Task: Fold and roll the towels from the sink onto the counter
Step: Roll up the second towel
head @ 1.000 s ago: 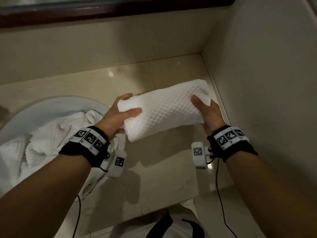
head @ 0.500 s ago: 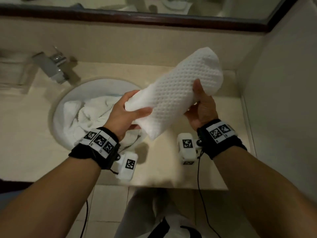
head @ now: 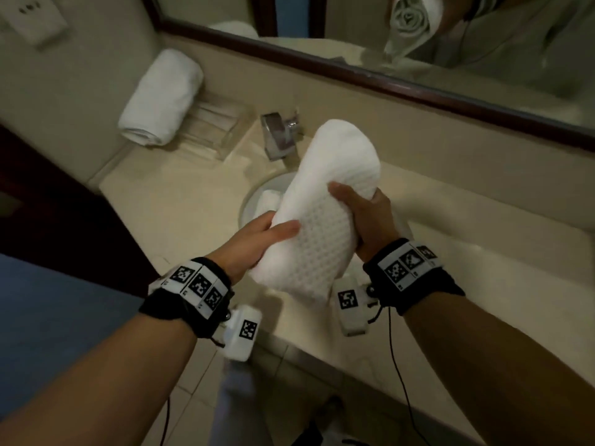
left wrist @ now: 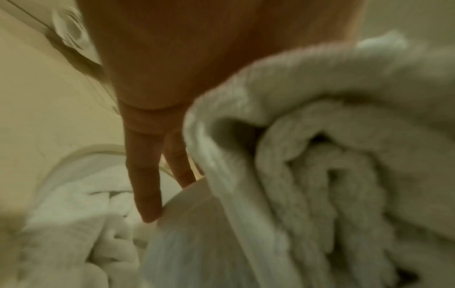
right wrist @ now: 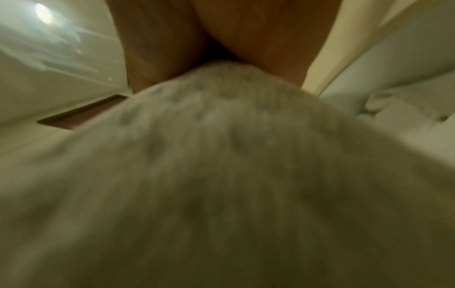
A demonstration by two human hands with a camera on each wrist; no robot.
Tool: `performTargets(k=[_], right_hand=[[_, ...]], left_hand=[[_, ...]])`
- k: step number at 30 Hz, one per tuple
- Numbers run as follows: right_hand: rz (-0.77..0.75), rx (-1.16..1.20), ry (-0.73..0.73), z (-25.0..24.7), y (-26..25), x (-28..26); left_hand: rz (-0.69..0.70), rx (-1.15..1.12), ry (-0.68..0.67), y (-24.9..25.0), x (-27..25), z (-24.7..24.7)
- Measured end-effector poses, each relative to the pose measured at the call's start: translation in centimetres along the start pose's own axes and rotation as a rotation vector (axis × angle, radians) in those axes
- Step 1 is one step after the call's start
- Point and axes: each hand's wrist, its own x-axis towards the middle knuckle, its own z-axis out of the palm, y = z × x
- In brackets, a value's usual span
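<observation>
Beige stone counter (head: 180,201) runs below a dark-framed mirror (head: 418,49), with a chrome faucet (head: 280,136) behind the round white sink (head: 254,201). Both hands hold a rolled white waffle-weave towel (head: 322,214) in the air above the sink, tilted so its far end points toward the faucet. The left hand (head: 254,243) grips the roll's near end, thumb laid across the top and fingers underneath; the left wrist view shows the spiral of layers at that end (left wrist: 332,175). The right hand (head: 367,220) clasps the roll's right side, thumb pressed into the cloth. More crumpled white towels (left wrist: 81,224) lie in the sink. Another rolled towel (head: 161,98) rests at the counter's far left corner, beside a clear tray (head: 219,130).
</observation>
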Motion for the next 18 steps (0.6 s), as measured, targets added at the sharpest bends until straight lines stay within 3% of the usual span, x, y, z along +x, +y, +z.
performTargets(k=[5, 11, 18], right_hand=[[0.092, -0.02, -0.073, 9.5, 2.2, 3.4], [0.099, 0.01, -0.084, 19.2, 4.2, 8.5], [0.007, 0.049, -0.032, 25.7, 4.7, 13.5]], left_hand=[[0.021, -0.167, 0.072, 0.2, 1.8, -9.5], [0.023, -0.116, 0.02, 2.3, 4.6, -20.7], [0.169, 0.056, 0.111, 6.8, 9.2, -27.1]])
